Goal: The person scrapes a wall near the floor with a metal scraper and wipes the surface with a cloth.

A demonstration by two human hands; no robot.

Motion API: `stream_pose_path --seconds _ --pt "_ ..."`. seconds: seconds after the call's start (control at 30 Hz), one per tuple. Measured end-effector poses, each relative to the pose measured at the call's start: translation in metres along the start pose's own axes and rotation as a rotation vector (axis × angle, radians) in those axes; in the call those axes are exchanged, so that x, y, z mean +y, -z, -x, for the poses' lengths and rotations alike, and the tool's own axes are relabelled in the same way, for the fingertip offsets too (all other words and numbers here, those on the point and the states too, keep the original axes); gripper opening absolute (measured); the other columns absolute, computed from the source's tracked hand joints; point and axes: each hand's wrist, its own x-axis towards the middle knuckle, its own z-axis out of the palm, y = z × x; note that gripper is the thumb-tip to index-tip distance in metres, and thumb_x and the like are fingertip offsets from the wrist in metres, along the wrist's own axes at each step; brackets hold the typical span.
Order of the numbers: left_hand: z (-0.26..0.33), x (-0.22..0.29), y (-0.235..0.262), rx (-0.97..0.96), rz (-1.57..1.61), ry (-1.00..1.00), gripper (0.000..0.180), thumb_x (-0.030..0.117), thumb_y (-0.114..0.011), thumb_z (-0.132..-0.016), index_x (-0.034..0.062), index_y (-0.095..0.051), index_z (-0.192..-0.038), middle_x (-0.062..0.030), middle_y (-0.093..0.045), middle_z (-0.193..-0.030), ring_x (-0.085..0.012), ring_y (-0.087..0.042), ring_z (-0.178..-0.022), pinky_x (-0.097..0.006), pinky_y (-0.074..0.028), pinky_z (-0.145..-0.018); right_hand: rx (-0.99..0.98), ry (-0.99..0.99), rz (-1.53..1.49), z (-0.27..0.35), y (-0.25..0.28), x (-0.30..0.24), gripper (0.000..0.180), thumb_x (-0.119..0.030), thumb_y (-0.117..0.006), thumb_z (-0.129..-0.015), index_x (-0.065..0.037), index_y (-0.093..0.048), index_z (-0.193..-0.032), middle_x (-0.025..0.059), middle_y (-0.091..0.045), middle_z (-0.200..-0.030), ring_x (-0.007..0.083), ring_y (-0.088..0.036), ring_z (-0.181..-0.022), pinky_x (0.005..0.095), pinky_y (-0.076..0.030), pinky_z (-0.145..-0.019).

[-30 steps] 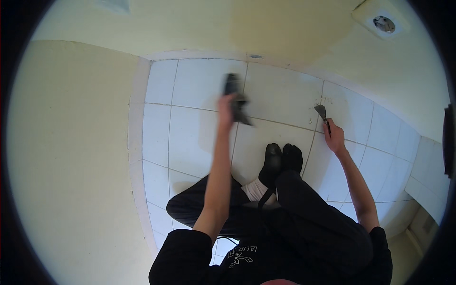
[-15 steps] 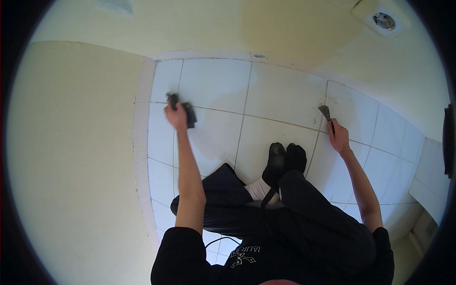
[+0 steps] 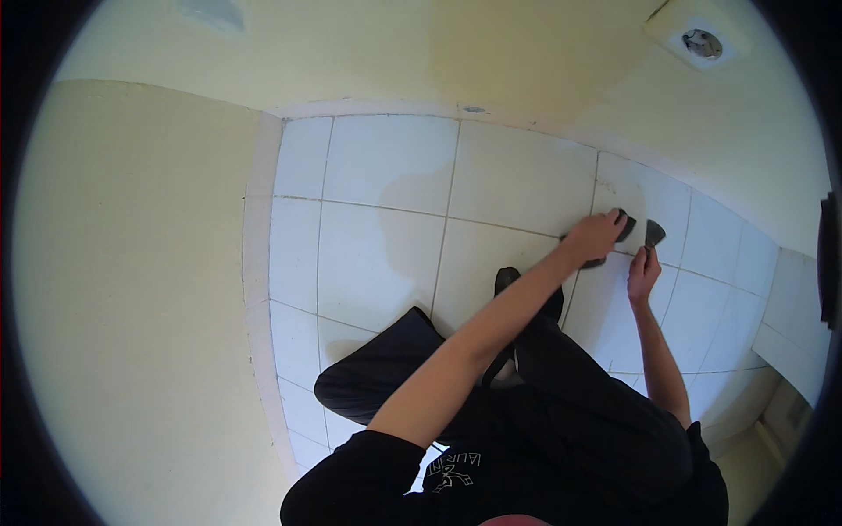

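Observation:
My left hand (image 3: 595,238) reaches across my body to the right side of the tiled floor (image 3: 517,175). It is closed around a crumpled dark cloth (image 3: 624,226), whose folds stick out past the fingers on both sides. Just right of it, my right hand (image 3: 644,273) grips the handle of a putty knife (image 3: 654,233). The fan-shaped grey blade points away from me, a short way from the cloth. Beyond both hands, small brownish crumbs (image 3: 607,187) lie on the tile near a grout line.
Yellowish walls (image 3: 140,263) rise on the left and far side, with a pale strip along their foot. An uncovered wall socket (image 3: 702,44) sits at the far right. My bent legs (image 3: 579,386) and dark-socked feet (image 3: 507,279) are between my arms.
My left hand has swung from the far left of the floor to the right with the cloth. My right hand has shifted slightly right and nearer, turning the putty knife.

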Motion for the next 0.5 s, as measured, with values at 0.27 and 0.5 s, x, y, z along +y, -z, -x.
stream_pose_path --seconds 0.27,0.5 --pt "0.018 -0.037 0.046 0.48 0.463 0.042 0.046 0.017 -0.063 -0.087 0.0052 -0.061 -0.131 -0.0216 -0.063 -0.11 -0.0382 -0.062 -0.104 -0.043 -0.051 -0.094 0.019 -0.166 0.131 0.017 0.034 0.03 0.026 -0.021 -0.055 -0.101 -0.002 -0.056 -0.084 -0.0011 -0.045 -0.058 0.0069 -0.04 -0.054 0.0292 -0.032 -0.048" --pt "0.17 -0.189 0.203 0.596 -0.004 0.204 0.046 0.009 -0.06 -0.086 0.0033 -0.06 -0.132 -0.0207 -0.064 -0.11 -0.0384 -0.063 -0.102 -0.043 -0.051 -0.092 -0.005 -0.098 0.246 0.012 0.035 0.014 0.027 -0.023 -0.056 -0.101 -0.001 -0.058 -0.085 0.0067 -0.043 -0.053 0.0112 -0.04 -0.049 0.0337 -0.032 -0.048"
